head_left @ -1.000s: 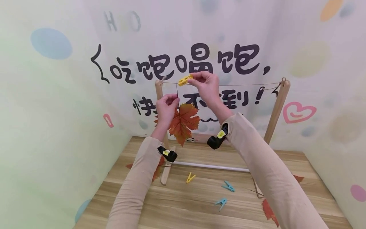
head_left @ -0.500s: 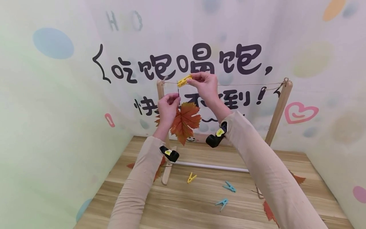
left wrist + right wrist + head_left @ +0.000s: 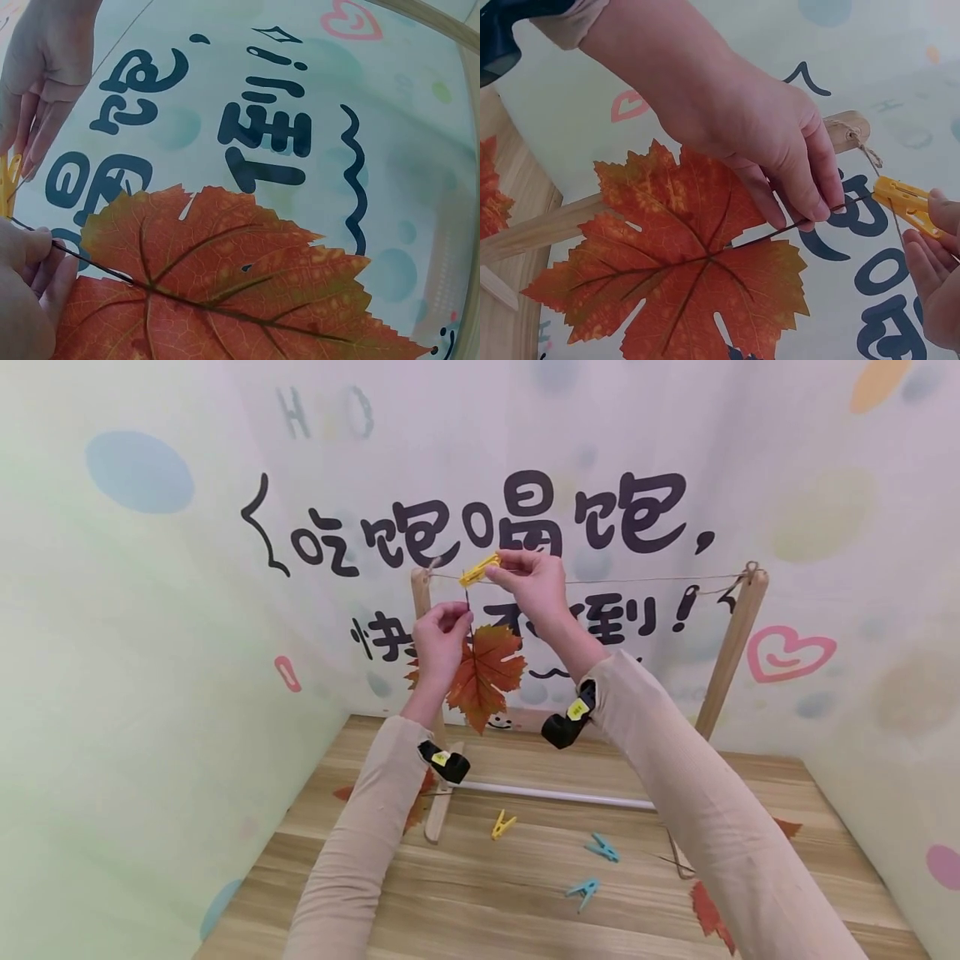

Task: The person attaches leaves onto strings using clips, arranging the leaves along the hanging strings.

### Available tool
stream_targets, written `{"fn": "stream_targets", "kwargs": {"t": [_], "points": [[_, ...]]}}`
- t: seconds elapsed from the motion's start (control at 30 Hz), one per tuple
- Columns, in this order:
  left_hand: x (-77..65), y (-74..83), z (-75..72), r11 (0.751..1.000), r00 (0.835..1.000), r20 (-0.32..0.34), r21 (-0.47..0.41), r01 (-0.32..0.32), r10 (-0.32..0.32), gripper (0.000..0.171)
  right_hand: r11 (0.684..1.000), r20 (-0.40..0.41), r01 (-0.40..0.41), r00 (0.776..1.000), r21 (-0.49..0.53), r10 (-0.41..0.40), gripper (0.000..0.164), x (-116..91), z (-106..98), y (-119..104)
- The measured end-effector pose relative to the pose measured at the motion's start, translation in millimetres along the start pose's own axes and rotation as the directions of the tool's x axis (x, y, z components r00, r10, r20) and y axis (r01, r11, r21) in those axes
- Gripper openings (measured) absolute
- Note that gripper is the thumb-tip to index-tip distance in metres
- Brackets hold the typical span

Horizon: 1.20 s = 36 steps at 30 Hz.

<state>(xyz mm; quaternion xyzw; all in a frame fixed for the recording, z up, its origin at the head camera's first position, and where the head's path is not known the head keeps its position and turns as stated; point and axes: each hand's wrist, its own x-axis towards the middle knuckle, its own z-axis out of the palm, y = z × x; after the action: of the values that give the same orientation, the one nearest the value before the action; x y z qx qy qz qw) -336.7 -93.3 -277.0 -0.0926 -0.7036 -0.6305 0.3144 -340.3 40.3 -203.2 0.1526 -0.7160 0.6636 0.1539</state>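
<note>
With thumb and fingers, my left hand (image 3: 438, 642) pinches the dark stem of an orange-red maple leaf (image 3: 487, 672), which hangs below the hand near the left post. My right hand (image 3: 536, 587) pinches a yellow clothespin (image 3: 478, 571) by its handle end, just above and right of the left hand. In the right wrist view, the nose of the yellow clothespin (image 3: 891, 191) meets the stem's tip at the twine (image 3: 897, 223). Whether it grips both stem and twine is too small to tell.
Twine runs between two wooden posts (image 3: 731, 652) of a stand, with a white rod (image 3: 555, 794) low between them. On the wooden table (image 3: 465, 902) lie another yellow clothespin (image 3: 502, 825), two blue clothespins (image 3: 602, 848) and more red leaves (image 3: 708, 914). A printed cloth wall stands behind.
My right hand has shifted slightly left and tilted the yellow clothespin, so its nose now covers the stem's top at the twine. The left hand still pinches the stem, almost unmoved.
</note>
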Motion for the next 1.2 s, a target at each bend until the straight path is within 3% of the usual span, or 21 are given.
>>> {"fn": "stream_targets", "kwargs": {"t": [0.37,0.7,1.13,1.2], "points": [[-4.4,-1.8,-5.9,1.000,1.000,0.015,0.020,0.011,-0.011,0.021,1.000,0.024,-0.013,1.000,-0.003,0.013,0.042,-13,-13,-4],[-9.7,-2.1,-24.0,0.996,0.997,0.033,0.064,-0.065,0.063,0.017,0.994,0.075,0.015,0.997,-0.105,-0.007,0.041,-32,-37,-1],[-27.2,-11.3,-33.7,0.999,0.996,0.085,0.049,-0.011,0.007,0.018,0.971,0.147,-0.029,0.987,-0.236,0.065,0.047,-61,-81,42],[-33.4,-6.0,-34.1,0.998,0.995,0.099,0.060,0.001,-0.007,0.019,0.967,0.160,-0.035,0.984,-0.251,0.077,0.048,-65,-88,51]]}}
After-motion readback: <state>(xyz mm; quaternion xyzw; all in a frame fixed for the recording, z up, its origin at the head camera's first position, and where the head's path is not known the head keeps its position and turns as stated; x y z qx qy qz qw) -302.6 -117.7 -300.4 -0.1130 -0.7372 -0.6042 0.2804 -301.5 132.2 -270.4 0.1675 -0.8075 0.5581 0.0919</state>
